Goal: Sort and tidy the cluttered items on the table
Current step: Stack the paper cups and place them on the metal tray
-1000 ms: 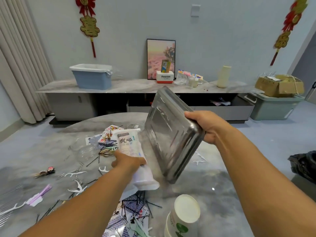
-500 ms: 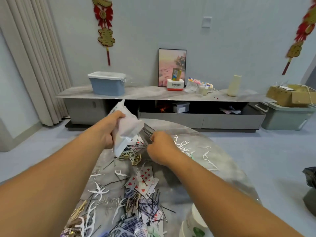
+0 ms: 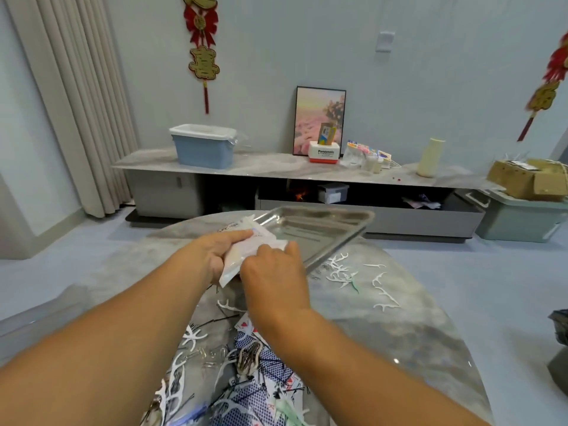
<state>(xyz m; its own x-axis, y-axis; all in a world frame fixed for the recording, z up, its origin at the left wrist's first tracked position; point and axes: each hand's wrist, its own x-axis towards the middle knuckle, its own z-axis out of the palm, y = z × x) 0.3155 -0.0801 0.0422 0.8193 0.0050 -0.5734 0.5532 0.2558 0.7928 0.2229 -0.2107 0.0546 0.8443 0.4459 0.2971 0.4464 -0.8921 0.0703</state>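
A white plastic packet is gripped in my left hand above the far part of the round marble table. Right behind it a shiny metal tray lies almost flat, slightly blurred, over the table's far edge. My right hand is at the tray's near rim, thumb up against the packet; its fingers are hidden, and it seems to hold the rim. White floss picks lie scattered to the right. Playing cards, paper clips and black hairpins litter the near side.
Beyond the table runs a long low sideboard carrying a blue bin, a framed picture and small boxes. A green storage box with a cardboard carton stands at the right. A dark object is at the right edge.
The tray came down from steeply tilted to nearly flat at the table's far side. My left hand lifted the packet off the table and brought it in front of the tray, beside my right hand.
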